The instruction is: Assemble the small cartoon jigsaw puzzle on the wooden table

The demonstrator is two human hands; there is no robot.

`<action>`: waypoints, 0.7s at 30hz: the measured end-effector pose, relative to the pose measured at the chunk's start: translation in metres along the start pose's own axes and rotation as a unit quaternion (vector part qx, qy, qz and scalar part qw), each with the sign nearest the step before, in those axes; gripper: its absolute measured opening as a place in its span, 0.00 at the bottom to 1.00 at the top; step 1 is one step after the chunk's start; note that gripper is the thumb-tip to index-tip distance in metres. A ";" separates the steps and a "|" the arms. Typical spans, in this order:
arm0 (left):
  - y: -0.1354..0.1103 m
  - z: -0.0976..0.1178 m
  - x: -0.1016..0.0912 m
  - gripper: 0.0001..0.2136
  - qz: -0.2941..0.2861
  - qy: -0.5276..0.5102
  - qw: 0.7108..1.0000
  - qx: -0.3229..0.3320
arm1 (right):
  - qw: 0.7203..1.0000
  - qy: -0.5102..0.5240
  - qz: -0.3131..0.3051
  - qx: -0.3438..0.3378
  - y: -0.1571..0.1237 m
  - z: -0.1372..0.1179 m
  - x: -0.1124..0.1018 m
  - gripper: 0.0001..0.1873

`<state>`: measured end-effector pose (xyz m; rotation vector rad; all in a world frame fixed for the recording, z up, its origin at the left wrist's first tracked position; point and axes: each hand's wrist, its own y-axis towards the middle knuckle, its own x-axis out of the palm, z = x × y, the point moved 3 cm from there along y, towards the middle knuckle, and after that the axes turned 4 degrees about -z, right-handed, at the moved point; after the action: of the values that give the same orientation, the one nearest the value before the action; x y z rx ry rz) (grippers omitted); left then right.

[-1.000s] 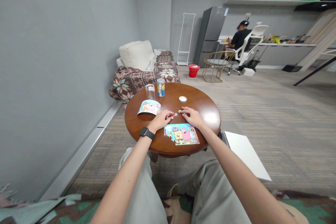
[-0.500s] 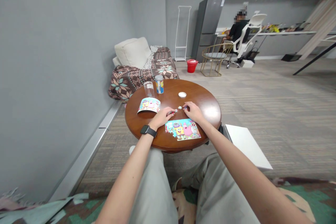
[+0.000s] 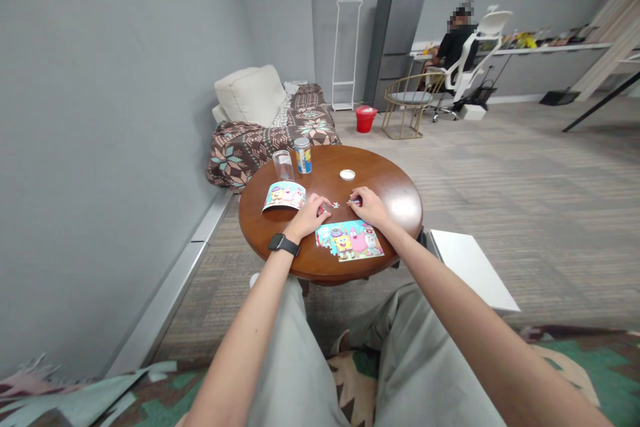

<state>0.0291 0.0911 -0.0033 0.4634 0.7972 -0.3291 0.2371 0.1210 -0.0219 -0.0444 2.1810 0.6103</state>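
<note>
A partly assembled cartoon jigsaw puzzle lies on the near side of a round wooden table. Just behind it, my left hand, with a black watch on the wrist, rests on the table with its fingers curled over small loose puzzle pieces. My right hand sits opposite, its fingertips pinched on a small piece. A few loose pieces lie between the two hands.
On the table are a curled picture sheet, a clear glass, a printed can and a white lid. A white board leans at the right. A sofa with a patterned blanket is behind; a person sits at a far desk.
The camera has tilted down a little, so the table sits higher in view. Both hands have stayed behind the puzzle, shifting only slightly around the loose pieces.
</note>
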 end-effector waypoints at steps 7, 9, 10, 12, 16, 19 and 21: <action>-0.001 0.003 -0.002 0.09 0.010 0.008 1.000 0.022 | 0.999 0.020 0.027 0.012 -0.001 0.003 -0.001 0.10; -0.001 0.004 -0.003 0.10 0.017 0.004 1.000 0.024 | 0.999 0.020 0.034 0.021 -0.001 0.003 -0.002 0.10; -0.001 0.004 -0.003 0.10 0.019 0.003 1.000 0.024 | 0.999 0.019 0.036 0.025 -0.001 0.003 -0.003 0.11; -0.001 0.004 -0.004 0.10 0.022 0.005 0.999 0.025 | 0.999 0.013 0.033 0.028 -0.001 0.003 -0.004 0.11; 0.000 0.004 -0.003 0.10 0.019 0.008 0.999 0.032 | 1.000 -0.006 0.013 0.020 0.000 0.001 -0.003 0.14; 0.000 0.005 -0.002 0.10 0.014 0.001 0.999 0.033 | 1.000 -0.016 -0.009 0.009 0.000 -0.001 -0.002 0.12; 0.000 0.005 -0.002 0.09 0.016 -0.002 0.999 0.032 | 1.000 -0.015 -0.016 0.007 0.000 -0.001 -0.001 0.11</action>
<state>0.0309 0.0889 0.0013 0.5347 0.7759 -0.3272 0.2371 0.1207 -0.0203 -0.0637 2.1515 0.5742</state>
